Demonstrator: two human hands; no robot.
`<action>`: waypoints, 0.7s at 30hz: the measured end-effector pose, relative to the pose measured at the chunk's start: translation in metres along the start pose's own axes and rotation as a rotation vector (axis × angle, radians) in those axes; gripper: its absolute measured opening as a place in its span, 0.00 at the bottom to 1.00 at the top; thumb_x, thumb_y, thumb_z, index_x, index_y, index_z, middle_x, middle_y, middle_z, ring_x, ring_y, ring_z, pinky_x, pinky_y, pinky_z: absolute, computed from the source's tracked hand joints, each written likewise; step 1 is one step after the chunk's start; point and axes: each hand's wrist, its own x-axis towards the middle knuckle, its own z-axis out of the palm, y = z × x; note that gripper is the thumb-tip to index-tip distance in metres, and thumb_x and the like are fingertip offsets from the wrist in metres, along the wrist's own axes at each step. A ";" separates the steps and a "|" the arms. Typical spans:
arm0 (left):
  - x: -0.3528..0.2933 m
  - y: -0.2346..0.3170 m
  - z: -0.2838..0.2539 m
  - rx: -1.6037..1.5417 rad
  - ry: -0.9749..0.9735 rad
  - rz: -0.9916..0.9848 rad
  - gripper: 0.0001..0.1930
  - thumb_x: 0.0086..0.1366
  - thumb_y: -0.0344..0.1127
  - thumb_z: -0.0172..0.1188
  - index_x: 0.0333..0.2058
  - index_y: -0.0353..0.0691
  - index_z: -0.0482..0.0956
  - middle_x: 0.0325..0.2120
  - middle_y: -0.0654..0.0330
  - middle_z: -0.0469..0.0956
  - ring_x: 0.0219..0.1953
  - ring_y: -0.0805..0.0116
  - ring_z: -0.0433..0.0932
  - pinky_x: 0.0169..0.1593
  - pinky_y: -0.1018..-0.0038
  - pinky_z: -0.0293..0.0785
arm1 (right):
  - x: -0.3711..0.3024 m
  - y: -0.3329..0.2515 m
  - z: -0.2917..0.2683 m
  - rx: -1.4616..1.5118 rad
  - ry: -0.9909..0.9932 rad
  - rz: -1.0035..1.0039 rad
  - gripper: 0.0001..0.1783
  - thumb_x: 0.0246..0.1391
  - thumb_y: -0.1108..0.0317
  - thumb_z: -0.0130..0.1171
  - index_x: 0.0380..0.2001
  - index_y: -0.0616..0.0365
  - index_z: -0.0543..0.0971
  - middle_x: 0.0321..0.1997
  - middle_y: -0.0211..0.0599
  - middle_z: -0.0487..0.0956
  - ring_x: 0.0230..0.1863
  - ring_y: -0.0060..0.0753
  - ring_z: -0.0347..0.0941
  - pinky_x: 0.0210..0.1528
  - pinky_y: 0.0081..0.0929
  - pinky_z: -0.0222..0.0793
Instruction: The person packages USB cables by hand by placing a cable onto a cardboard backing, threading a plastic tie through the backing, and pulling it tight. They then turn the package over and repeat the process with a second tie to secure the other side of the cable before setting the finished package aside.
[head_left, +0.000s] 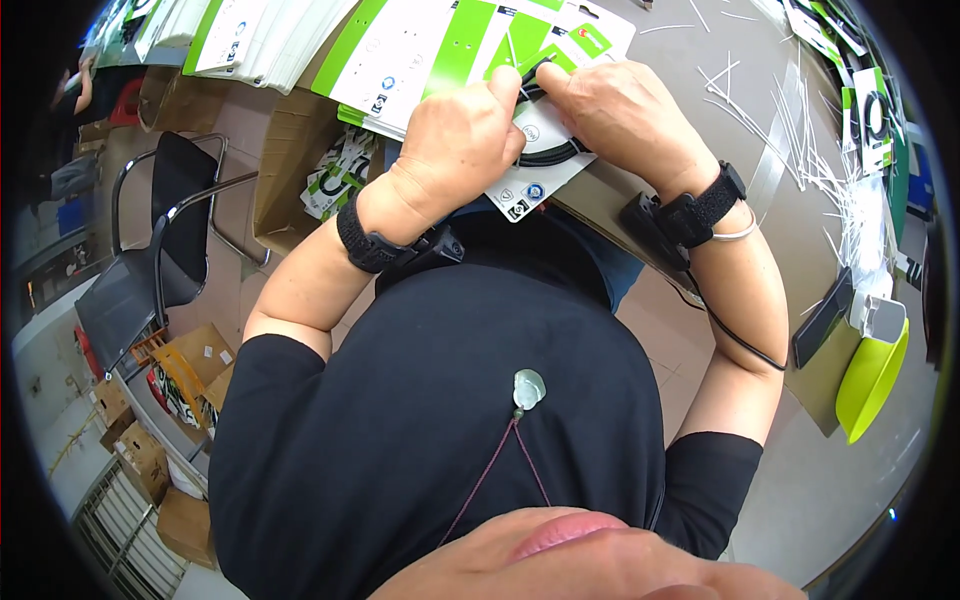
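A white and green backing card (520, 196) with a coiled black cable (552, 156) lies between my hands at the table's near edge. My left hand (458, 138) is closed at the coil's left side, its thumb raised and its other fingers curled. My right hand (625, 118) pinches at the top right of the coil, with its fingertips close to my left thumb. A thin white cable tie (512, 48) sticks up just beyond my left thumb. My fingers partly hide the coil, and where the tie passes cannot be made out.
Stacked green and white cards (405, 50) cover the table's far left. Loose white cable ties (795, 140) lie scattered at the right, beside carded cables (872, 120). A dark phone (823, 318) and a lime-green holder (872, 385) are near my right elbow. At left are a cardboard box (285, 170) and a black chair (180, 200).
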 end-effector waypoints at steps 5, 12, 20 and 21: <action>0.004 -0.001 0.002 0.041 0.023 0.077 0.11 0.54 0.34 0.58 0.32 0.36 0.68 0.17 0.51 0.75 0.21 0.50 0.76 0.25 0.62 0.74 | -0.003 0.007 -0.001 0.025 0.013 0.002 0.08 0.57 0.65 0.54 0.29 0.58 0.70 0.20 0.43 0.76 0.25 0.42 0.76 0.27 0.34 0.70; -0.007 0.004 -0.019 -0.177 -0.044 -0.145 0.11 0.60 0.37 0.58 0.33 0.37 0.69 0.19 0.51 0.74 0.22 0.50 0.76 0.26 0.62 0.73 | -0.012 0.015 -0.027 0.790 -0.138 0.617 0.07 0.56 0.66 0.55 0.34 0.58 0.72 0.24 0.46 0.78 0.27 0.41 0.77 0.29 0.32 0.70; -0.013 0.001 0.005 -0.169 0.129 0.029 0.08 0.59 0.31 0.58 0.33 0.37 0.68 0.22 0.50 0.75 0.23 0.49 0.76 0.26 0.62 0.72 | -0.012 -0.009 0.002 -0.036 0.016 0.119 0.09 0.56 0.66 0.55 0.37 0.58 0.71 0.25 0.44 0.78 0.31 0.40 0.78 0.31 0.31 0.70; -0.012 0.001 0.005 -0.169 0.133 0.061 0.08 0.59 0.31 0.58 0.33 0.37 0.68 0.23 0.50 0.75 0.23 0.49 0.76 0.26 0.61 0.72 | -0.012 -0.010 0.002 -0.034 0.016 0.122 0.09 0.56 0.66 0.55 0.37 0.58 0.71 0.25 0.44 0.78 0.31 0.40 0.78 0.31 0.31 0.70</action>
